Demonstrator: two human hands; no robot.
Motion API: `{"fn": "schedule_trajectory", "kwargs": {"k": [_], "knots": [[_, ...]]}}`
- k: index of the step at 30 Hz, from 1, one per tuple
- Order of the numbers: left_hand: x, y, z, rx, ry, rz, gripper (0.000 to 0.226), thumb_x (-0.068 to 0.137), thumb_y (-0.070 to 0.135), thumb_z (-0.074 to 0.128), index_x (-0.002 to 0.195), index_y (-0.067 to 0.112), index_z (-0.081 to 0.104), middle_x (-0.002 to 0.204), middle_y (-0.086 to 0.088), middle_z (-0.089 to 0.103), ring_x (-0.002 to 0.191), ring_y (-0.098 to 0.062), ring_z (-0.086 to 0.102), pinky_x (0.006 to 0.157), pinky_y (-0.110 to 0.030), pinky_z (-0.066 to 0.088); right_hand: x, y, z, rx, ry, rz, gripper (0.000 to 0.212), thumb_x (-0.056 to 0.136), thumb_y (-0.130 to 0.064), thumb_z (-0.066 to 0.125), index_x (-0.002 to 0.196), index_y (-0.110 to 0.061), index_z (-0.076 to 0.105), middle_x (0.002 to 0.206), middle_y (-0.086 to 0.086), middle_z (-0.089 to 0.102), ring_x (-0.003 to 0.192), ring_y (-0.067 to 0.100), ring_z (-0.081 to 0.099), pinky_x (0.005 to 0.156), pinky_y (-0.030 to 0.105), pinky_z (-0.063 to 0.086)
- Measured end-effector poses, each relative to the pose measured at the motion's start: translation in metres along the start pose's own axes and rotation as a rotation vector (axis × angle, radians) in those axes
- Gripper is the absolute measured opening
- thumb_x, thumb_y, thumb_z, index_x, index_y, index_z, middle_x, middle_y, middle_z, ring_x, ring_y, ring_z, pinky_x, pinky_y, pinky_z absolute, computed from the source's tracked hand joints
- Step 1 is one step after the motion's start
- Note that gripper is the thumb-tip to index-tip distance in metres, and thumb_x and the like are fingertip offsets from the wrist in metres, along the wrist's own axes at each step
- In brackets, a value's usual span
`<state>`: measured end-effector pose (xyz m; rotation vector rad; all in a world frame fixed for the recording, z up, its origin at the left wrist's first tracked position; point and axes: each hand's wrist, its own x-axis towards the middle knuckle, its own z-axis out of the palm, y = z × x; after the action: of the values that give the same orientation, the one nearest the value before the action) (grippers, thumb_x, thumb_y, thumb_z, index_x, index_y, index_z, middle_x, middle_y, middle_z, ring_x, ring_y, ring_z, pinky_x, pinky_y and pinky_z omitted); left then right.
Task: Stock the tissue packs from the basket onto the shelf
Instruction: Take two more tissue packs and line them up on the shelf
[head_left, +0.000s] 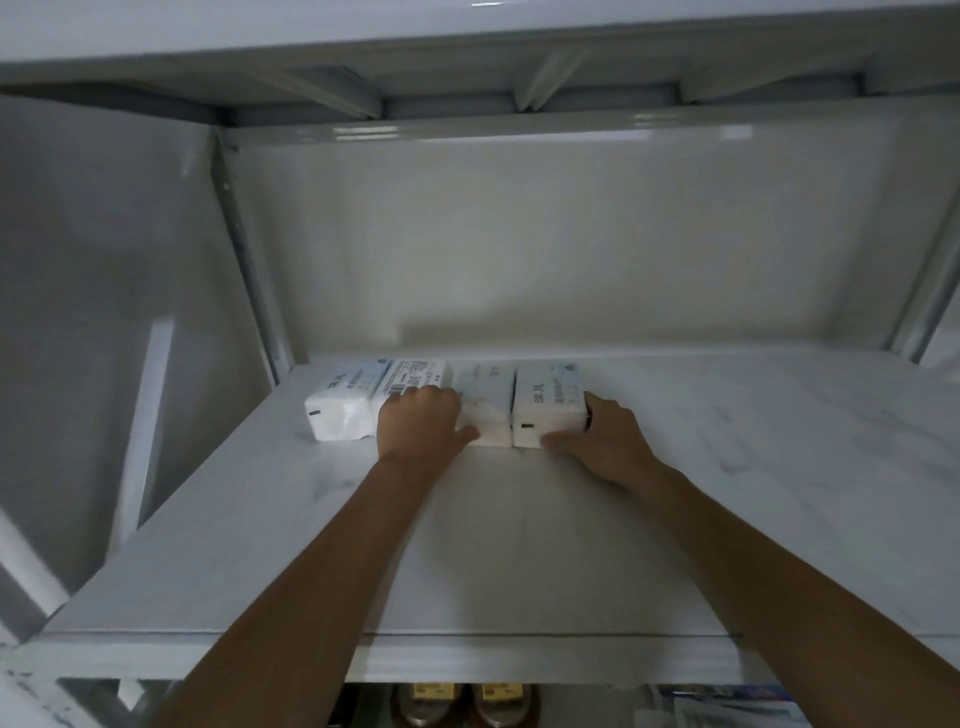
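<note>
Several white tissue packs with pale blue print lie side by side in a row at the back left of the white shelf board (519, 545). My left hand (418, 423) lies over the second pack (410, 376), fingers curled on its top, thumb against the front of the third pack (485, 400). My right hand (605, 436) grips the rightmost pack (545, 402), thumb along its front bottom edge and fingers on its right side. The leftmost pack (340, 408) is untouched. The basket is out of view.
The shelf's back panel (571, 234) and metal uprights (249, 260) enclose the bay, with an upper shelf (467, 41) overhead. To the right of the packs the board stretches bare. Below the front edge, jars with yellow labels (467, 701) stand on a lower shelf.
</note>
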<state>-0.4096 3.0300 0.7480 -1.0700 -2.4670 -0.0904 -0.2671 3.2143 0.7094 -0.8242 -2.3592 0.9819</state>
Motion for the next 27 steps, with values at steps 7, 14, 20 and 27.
{"fn": "schedule_trajectory", "kwargs": {"k": [7, 14, 20, 27], "knots": [[0.007, -0.005, 0.014, -0.048, 0.032, -0.039, 0.049, 0.089, 0.058, 0.065, 0.118, 0.019, 0.067, 0.114, -0.004, 0.073, 0.105, -0.029, 0.069, 0.080, -0.035, 0.051, 0.015, -0.010, 0.005, -0.032, -0.005, 0.037, 0.077, 0.068, -0.044, 0.087, 0.135, -0.016, 0.063, 0.132, 0.009, 0.070, 0.120, 0.030, 0.065, 0.097, 0.037, 0.055], [-0.013, -0.013, 0.017, -0.189, 0.045, -0.075, 0.052, 0.089, 0.056, 0.065, 0.125, 0.019, 0.061, 0.120, -0.001, 0.069, 0.110, -0.027, 0.066, 0.083, -0.038, 0.051, -0.009, -0.004, 0.009, -0.063, 0.078, 0.093, 0.070, 0.079, -0.042, 0.086, 0.133, -0.006, 0.061, 0.130, 0.013, 0.069, 0.115, 0.030, 0.065, 0.095, 0.040, 0.056], [-0.079, -0.024, 0.024, -0.617, -0.090, -0.004, 0.080, 0.089, 0.056, 0.065, 0.155, 0.018, 0.038, 0.151, 0.000, 0.046, 0.139, -0.022, 0.039, 0.117, -0.039, 0.033, -0.084, -0.014, -0.001, -0.219, -0.021, 0.120, 0.096, 0.087, -0.065, 0.069, 0.159, -0.010, 0.037, 0.160, 0.008, 0.044, 0.150, 0.027, 0.036, 0.121, 0.038, 0.031], [-0.164, -0.005, -0.010, -0.920, -0.042, 0.192, 0.054, 0.095, 0.044, 0.063, 0.144, 0.025, 0.051, 0.141, 0.013, 0.050, 0.130, -0.008, 0.045, 0.107, -0.019, 0.033, -0.200, -0.019, 0.008, -0.530, 0.248, -0.093, 0.082, 0.091, -0.080, 0.038, 0.136, -0.017, 0.065, 0.148, 0.007, 0.058, 0.134, 0.030, 0.052, 0.112, 0.044, 0.042]]}}
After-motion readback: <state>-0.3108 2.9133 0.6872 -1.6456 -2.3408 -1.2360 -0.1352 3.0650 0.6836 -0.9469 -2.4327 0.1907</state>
